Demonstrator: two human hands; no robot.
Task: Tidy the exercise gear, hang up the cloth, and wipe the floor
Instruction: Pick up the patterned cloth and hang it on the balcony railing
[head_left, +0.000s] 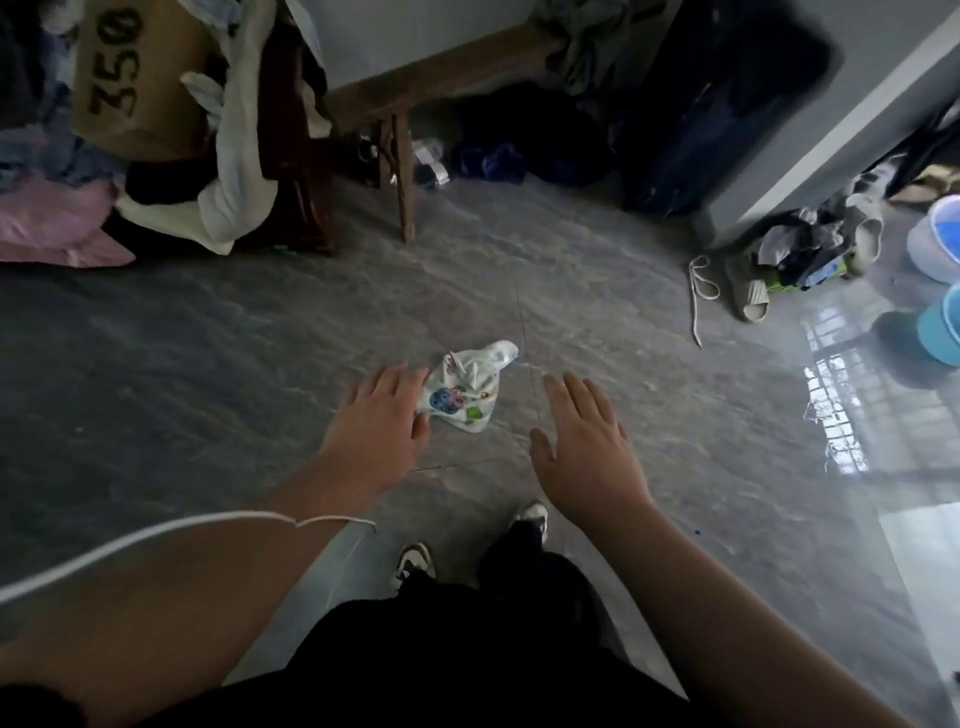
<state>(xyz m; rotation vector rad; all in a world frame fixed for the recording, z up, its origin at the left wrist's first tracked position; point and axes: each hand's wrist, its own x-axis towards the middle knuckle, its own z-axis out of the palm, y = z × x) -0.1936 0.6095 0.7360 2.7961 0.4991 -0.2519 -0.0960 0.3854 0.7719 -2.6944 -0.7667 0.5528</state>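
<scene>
A small printed cloth (470, 387) is lying crumpled on the grey floor (260, 364), its pattern too small to read. The left hand (376, 421) is reaching over its near edge with fingers straight, covering that corner; whether it is touching is unclear. The right hand (584, 441) is hovering just beside, fingers spread, holding nothing. Clutter along the wall is lying blurred and partly cut off.

Grey marbled floor (260, 332) reflecting window light; wooden bench (415, 88) against pale wall (395, 26).
</scene>
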